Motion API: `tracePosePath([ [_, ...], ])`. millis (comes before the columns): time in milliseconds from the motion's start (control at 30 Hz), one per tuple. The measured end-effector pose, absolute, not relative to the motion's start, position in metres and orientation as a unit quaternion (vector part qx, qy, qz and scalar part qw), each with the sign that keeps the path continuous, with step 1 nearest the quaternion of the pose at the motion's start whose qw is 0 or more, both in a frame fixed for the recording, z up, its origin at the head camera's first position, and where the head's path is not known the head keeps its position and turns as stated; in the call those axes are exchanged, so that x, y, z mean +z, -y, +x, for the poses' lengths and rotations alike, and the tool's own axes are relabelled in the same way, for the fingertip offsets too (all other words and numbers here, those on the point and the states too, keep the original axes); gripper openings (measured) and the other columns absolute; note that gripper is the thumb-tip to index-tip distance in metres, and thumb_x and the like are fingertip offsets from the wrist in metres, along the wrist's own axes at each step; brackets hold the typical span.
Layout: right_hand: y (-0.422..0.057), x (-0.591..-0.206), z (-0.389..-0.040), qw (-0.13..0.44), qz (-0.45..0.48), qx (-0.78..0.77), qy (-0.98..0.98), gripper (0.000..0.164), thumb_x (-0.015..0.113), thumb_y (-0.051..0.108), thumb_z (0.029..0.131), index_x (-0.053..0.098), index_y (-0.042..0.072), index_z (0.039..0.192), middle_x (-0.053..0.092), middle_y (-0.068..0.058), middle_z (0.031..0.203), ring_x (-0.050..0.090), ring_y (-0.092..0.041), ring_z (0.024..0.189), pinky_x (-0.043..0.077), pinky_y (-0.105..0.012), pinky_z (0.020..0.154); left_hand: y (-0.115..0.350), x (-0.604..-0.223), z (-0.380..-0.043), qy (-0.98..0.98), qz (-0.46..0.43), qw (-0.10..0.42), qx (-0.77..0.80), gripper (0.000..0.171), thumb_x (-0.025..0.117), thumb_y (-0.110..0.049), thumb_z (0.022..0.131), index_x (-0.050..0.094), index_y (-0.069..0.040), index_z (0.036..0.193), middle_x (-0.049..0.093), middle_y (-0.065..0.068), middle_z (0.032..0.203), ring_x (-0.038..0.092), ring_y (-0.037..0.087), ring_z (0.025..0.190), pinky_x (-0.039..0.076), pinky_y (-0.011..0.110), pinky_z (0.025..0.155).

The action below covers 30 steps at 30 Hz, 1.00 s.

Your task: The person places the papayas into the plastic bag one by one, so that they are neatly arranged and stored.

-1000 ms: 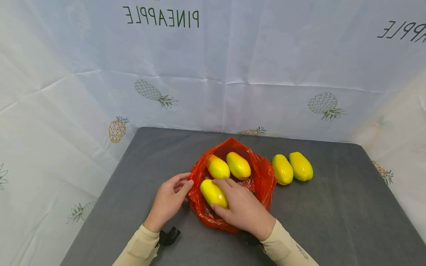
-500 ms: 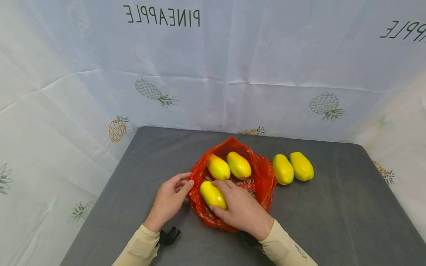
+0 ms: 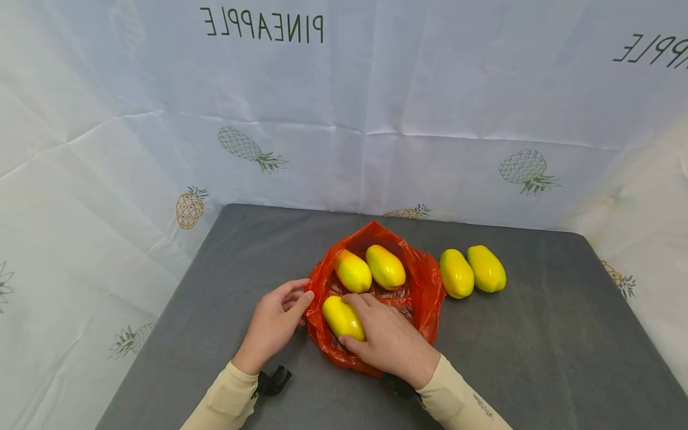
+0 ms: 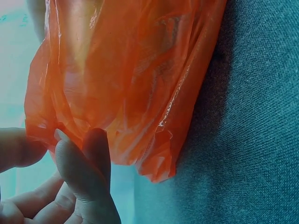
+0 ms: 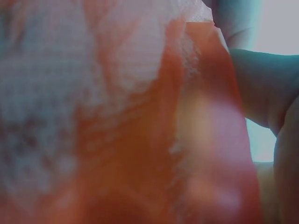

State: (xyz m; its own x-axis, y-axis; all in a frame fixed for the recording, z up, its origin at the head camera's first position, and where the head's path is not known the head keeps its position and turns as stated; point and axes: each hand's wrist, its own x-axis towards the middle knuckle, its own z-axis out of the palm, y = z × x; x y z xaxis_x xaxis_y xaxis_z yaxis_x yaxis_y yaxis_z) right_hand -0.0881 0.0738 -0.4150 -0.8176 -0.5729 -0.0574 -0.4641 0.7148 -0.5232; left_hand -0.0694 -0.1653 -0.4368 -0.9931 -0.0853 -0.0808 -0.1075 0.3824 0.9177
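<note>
A red plastic bag (image 3: 427, 298) stands with its mouth wide on the table. My left hand (image 3: 274, 325) pinches the left edge of its rim; in the left wrist view the thumb (image 4: 77, 170) and a finger meet on the film. Reaching into the bag, my right hand (image 3: 395, 337) grips a glossy yellow papaya (image 3: 343, 316) near the front rim. Behind it, two more papayas lie inside, one at the left (image 3: 352, 272) and one at the right (image 3: 386, 267). Blurred red film (image 5: 131, 158) fills most of the right wrist view, hiding the fruit there.
Two yellow papayas, a nearer one (image 3: 457, 273) and a farther one (image 3: 486, 269), lie side by side right of the bag. The grey-covered table (image 3: 537, 346) ends at a white pineapple-print cloth (image 3: 446, 101) behind.
My right hand and the papaya in it have sunk slightly toward the front of the bag. The left hand keeps its place on the rim.
</note>
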Motion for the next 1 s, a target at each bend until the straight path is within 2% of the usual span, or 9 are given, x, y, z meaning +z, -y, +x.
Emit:
tracePosePath([
  [300,-0.0741,-0.4188,-0.0884,0.124,-0.283,-0.249,-0.918,0.072,0.084,0.041,0.093,0.055,0.016,0.154,0.067,-0.005,0.138,0.064,-0.012,0.095,0.062,-0.039,0.088,0.1645,-0.4377,-0.0694,-0.836,-0.059,0.009,0.545,0.038,0.073,-0.027,0.105,0.07,-0.014,0.14,0.079,0.006,0.11,0.073,0.015,0.081,0.063,0.028,0.073],
  [833,-0.0736,-0.4222,-0.0892,0.126,-0.283,-0.232,-0.922,0.075,0.085,0.043,0.092,0.054,0.015,0.155,0.067,-0.005,0.137,0.064,-0.013,0.094,0.062,-0.039,0.087,0.1628,-0.4385,-0.0694,-0.837,-0.057,0.013,0.544,0.038,0.073,-0.028,0.105,0.07,-0.015,0.141,0.079,0.006,0.11,0.072,0.015,0.081,0.063,0.029,0.073],
  [1000,-0.0747,-0.4213,-0.0905,0.126,-0.285,-0.235,-0.921,0.076,0.085,0.043,0.092,0.054,0.015,0.155,0.067,-0.004,0.138,0.064,-0.013,0.097,0.063,-0.04,0.089,0.1627,-0.4385,-0.0699,-0.839,-0.059,0.014,0.541,0.039,0.073,-0.03,0.105,0.07,-0.015,0.141,0.079,0.006,0.111,0.072,0.015,0.082,0.065,0.032,0.075],
])
